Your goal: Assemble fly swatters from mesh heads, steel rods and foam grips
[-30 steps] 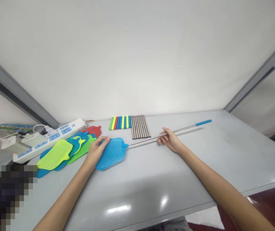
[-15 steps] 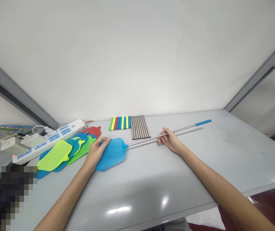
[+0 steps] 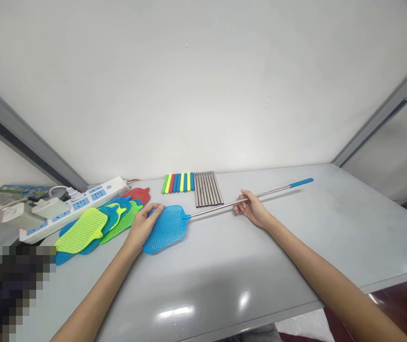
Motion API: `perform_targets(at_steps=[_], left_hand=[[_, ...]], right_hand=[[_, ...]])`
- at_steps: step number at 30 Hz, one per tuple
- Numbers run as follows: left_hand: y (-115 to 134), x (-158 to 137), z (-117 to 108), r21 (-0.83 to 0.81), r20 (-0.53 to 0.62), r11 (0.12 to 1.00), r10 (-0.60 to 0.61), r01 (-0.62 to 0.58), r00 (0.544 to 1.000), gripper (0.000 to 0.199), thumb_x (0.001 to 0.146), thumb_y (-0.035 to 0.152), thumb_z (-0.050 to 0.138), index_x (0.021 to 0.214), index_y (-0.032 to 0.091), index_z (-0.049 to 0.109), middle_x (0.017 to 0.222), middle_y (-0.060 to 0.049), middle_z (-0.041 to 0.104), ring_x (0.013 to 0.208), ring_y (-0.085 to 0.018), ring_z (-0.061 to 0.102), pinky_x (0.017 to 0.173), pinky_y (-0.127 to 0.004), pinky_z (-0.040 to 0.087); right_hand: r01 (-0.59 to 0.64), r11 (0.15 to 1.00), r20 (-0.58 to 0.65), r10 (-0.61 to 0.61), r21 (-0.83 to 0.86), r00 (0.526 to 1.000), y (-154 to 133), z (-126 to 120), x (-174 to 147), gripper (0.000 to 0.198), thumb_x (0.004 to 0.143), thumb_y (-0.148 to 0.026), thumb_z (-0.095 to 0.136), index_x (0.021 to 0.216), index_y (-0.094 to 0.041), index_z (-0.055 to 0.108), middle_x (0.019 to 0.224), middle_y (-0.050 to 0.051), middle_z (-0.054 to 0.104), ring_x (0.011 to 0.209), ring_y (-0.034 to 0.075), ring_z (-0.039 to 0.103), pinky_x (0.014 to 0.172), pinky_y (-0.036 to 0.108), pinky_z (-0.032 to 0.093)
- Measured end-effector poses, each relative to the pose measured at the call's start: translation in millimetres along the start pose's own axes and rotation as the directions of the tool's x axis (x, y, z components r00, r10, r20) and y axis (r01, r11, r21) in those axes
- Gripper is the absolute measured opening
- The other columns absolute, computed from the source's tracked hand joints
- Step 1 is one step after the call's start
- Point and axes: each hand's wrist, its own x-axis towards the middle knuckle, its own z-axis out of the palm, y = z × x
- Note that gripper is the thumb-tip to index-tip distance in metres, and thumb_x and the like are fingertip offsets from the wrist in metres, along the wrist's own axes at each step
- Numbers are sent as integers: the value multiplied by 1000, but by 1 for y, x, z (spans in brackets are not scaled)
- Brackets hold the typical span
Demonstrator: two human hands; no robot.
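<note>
A blue fly swatter [image 3: 167, 229] with a long extended metal rod and a blue grip [image 3: 301, 182] lies slantwise between my hands. My left hand [image 3: 145, 223] is closed on the left edge of its mesh head, thumb on top. Around the middle of the rod, my right hand [image 3: 250, 208] has its fingers curled and thumb above. Left of my left hand, loose swatter heads in yellow-green [image 3: 82, 230], green [image 3: 122, 223], blue and red [image 3: 139, 194] overlap in a pile. Beyond the rod lies a row of metal rods [image 3: 207, 189], beside several coloured grips [image 3: 177, 183].
A white power strip [image 3: 112, 185] with plugged-in adapters [image 3: 23, 216] runs along the left side, behind the swatter heads. The grey table [image 3: 203, 285] meets a white wall [image 3: 203, 95] at the back. Metal frame posts stand at both sides.
</note>
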Motion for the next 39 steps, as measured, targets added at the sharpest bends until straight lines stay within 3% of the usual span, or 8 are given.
perform_targets(at_steps=[24,39], left_hand=[[-1,0,-1,15,5,1000,24,-24,1000,33,67,49,49,74,18,58,68,3,56,66,-15,51,60,-22,38],[-2,0,-3,26,3,999,26,-26,1000,34,68,50,47,75,18,58,65,3,56,60,-14,50,57,-22,38]], right_hand=[[-6,1000,-1,6,-10,1000,2,-1,0,43,75,-41,44,40,-17,43,39,-1,39,52,16,51,58,28,36],[0,998,75,5,-67,997,-2,1,-4,46,78,-42,39,41,-16,47,42,0,42,53,15,51,61,29,36]])
